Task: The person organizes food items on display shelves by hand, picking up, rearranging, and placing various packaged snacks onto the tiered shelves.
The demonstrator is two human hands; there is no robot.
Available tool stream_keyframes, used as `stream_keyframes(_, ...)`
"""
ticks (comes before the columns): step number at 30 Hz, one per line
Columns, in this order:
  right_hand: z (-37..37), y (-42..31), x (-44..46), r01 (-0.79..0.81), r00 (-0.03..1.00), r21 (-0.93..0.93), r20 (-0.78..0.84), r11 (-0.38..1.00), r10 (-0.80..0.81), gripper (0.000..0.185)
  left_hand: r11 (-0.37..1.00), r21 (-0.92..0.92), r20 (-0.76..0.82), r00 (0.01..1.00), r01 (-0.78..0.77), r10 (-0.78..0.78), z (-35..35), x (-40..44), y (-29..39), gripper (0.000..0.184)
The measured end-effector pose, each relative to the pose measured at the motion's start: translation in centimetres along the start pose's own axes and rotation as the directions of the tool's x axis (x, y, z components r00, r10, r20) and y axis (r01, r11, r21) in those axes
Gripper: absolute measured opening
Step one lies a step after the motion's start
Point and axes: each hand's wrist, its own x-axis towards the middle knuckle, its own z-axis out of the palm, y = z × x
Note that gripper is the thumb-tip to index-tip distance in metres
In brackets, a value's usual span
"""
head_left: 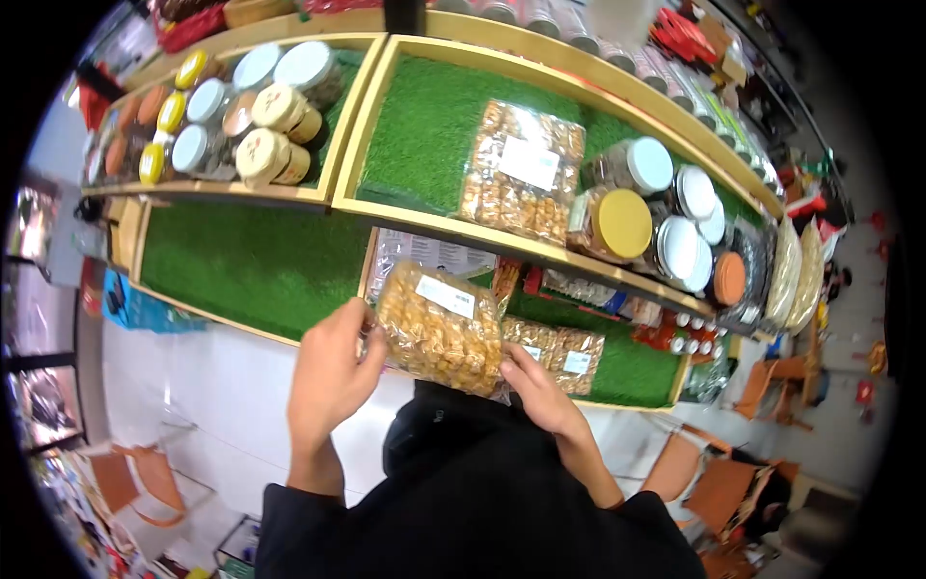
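Between my two hands is a clear plastic pack of golden-brown snacks (434, 333) with a white label on its upper face. My left hand (333, 362) grips its left edge, thumb toward the front. At its lower right side, my right hand (538, 386) holds the other edge; some of those fingers are hidden behind the pack. The pack is held in front of my body, slightly tilted, over the lower shelf. Beyond it on the upper shelf lies a larger pack of similar snacks (526, 174), also with a white label.
Lidded jars crowd the upper shelf's left section, including a white-lidded jar (304, 68), and more stand at the right, including a yellow-lidded jar (620, 224). Green turf lines the lower shelf (251, 261). Labelled snack packs (576, 360) lie to my right. Wooden rims edge both shelves.
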Motion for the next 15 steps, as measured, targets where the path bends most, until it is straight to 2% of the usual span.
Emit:
stream_keyframes(2, -0.7, -3.0, 0.3, 0.023, 0.997, -0.078, 0.082, 0.997, -0.016, 0.058, 0.985, 0.081, -0.133, 0.977, -0.154, 0.164, -2.2, -0.3, 1.0, 0.010)
stream_keyframes(3, -1.1, -4.3, 0.5, 0.045, 0.988, -0.112, 0.150, 0.993, -0.028, 0.058, 0.987, 0.057, -0.157, 0.975, -0.149, 0.156, -3.1, -0.3, 1.6, 0.010)
stream_keyframes(5, -2.0, -6.4, 0.9, 0.085, 0.987, -0.108, 0.146, 0.990, -0.069, 0.058, 0.941, 0.133, -0.263, 0.905, -0.310, 0.335, -4.3, -0.3, 2.4, 0.015)
stream_keyframes(8, -3.6, -9.1, 2.5, 0.234, 0.969, 0.001, 0.082, 0.972, -0.234, 0.055, 0.930, 0.064, -0.321, 0.875, -0.362, 0.363, -5.6, 1.0, 2.4, 0.018)
stream_keyframes(10, -4.7, -9.4, 4.8, 0.361, 0.933, -0.067, 0.020, 0.930, -0.360, 0.055, 0.914, 0.024, -0.352, 0.852, -0.405, 0.387, -5.7, 3.2, 1.5, 0.017)
stream_keyframes(12, -5.4, -9.6, 8.4, 0.395, 0.916, -0.131, -0.011, 0.909, -0.400, 0.058, 0.919, -0.049, -0.398, 0.852, -0.391, 0.341, -5.3, 6.1, 0.7, 0.016)
stream_keyframes(15, -5.0, -9.0, 14.1, 0.423, 0.880, -0.249, -0.115, 0.871, -0.460, 0.059, 0.907, -0.050, -0.454, 0.819, -0.417, 0.351, -3.6, 10.4, -2.0, 0.013)
